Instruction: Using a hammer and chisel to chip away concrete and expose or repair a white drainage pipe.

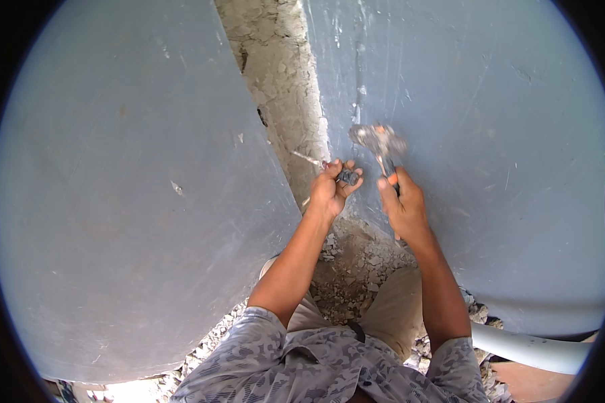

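Observation:
My left hand (329, 189) is closed around a screwdriver (348, 176) with a dark handle and a red part near the shaft. Its thin, whitish shaft points up and left, with the tip against or just in front of the rough concrete strip (286, 87); contact cannot be made out. A hammer (378, 140) with a black and orange handle is in my right hand (406, 205), its head smeared by motion. The hammer head is raised above and to the right of the screwdriver's handle end, apart from it.
Large smooth grey surfaces flank the strip, one at left (141, 201) and one at right (491, 154). Broken rubble (356, 262) covers the ground between my legs. At the lower right lies a pale pipe (538, 349).

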The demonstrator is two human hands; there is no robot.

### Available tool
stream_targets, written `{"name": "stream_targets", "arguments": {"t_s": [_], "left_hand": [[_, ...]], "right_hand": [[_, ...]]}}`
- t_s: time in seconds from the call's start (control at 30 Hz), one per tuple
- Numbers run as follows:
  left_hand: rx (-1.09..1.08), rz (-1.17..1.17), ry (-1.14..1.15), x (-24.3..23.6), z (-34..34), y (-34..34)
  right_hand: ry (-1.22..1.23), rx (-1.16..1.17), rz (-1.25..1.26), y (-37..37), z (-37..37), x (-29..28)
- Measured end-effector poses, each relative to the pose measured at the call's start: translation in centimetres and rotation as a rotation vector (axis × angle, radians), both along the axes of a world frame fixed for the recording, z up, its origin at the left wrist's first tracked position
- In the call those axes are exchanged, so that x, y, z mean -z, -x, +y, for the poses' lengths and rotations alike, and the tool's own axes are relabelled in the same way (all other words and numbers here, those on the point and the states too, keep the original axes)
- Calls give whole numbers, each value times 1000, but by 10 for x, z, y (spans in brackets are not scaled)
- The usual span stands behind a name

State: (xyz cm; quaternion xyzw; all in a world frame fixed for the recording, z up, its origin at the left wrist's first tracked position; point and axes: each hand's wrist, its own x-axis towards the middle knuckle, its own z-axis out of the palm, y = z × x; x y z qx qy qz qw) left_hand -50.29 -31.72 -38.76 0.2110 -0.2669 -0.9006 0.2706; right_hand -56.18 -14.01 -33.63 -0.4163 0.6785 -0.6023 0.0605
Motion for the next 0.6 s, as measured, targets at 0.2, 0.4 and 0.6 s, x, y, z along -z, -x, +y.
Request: {"name": "stream_targets", "arguments": {"t_s": [0.2, 0.4, 0.6], "left_hand": [[-21, 60, -72, 21, -2, -18], [14, 100, -33, 28, -7, -29], [7, -43, 92, 31, -15, -40]], "right_hand": [[74, 146, 12, -18, 36, 68], [166, 154, -125, -42, 45, 80], [115, 123, -82, -42, 55, 94]]}}
